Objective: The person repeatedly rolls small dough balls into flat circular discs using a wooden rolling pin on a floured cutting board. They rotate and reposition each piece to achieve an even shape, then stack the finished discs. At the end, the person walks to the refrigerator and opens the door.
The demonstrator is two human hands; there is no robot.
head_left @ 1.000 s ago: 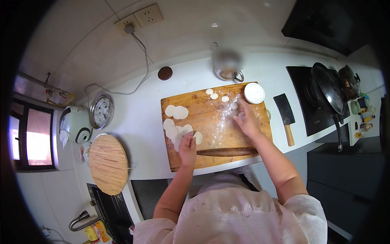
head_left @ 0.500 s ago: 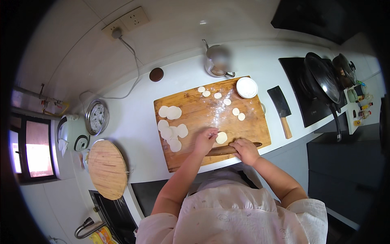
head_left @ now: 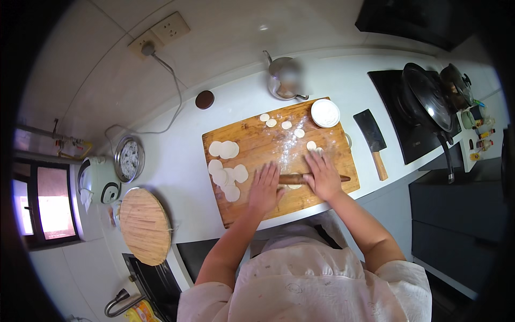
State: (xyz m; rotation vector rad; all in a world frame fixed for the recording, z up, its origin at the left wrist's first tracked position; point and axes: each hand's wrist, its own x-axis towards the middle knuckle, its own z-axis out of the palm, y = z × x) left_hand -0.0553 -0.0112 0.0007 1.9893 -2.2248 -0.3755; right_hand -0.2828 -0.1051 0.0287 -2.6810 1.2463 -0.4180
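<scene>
A dark wooden rolling pin [head_left: 292,178] lies crosswise near the front of a floured cutting board [head_left: 257,139]. My left hand [head_left: 264,189] rests flat over its left end, fingers stretched forward. Toward the other end, my right hand [head_left: 324,177] lies on the pin with its fingers also extended. Beneath the pin, between my hands, shows the edge of a round dough piece [head_left: 294,187]. Rolled dough wrappers [head_left: 218,174] overlap on the left of the board. Several small dough discs [head_left: 299,133] are scattered toward the back, and my right fingertips come close to two of them.
A white bowl of flour [head_left: 325,113] stands at the board's far right corner. Right of the board lies a cleaver [head_left: 370,131], then a cooktop with a lidded black pan [head_left: 427,102]. A metal pot [head_left: 283,80] stands behind; a round slatted lid [head_left: 144,226] sits left.
The rolling pin has moved forward onto the dough round. My left hand has let go of the dough's edge and flattened on the pin; my right hand has shifted forward and opened out.
</scene>
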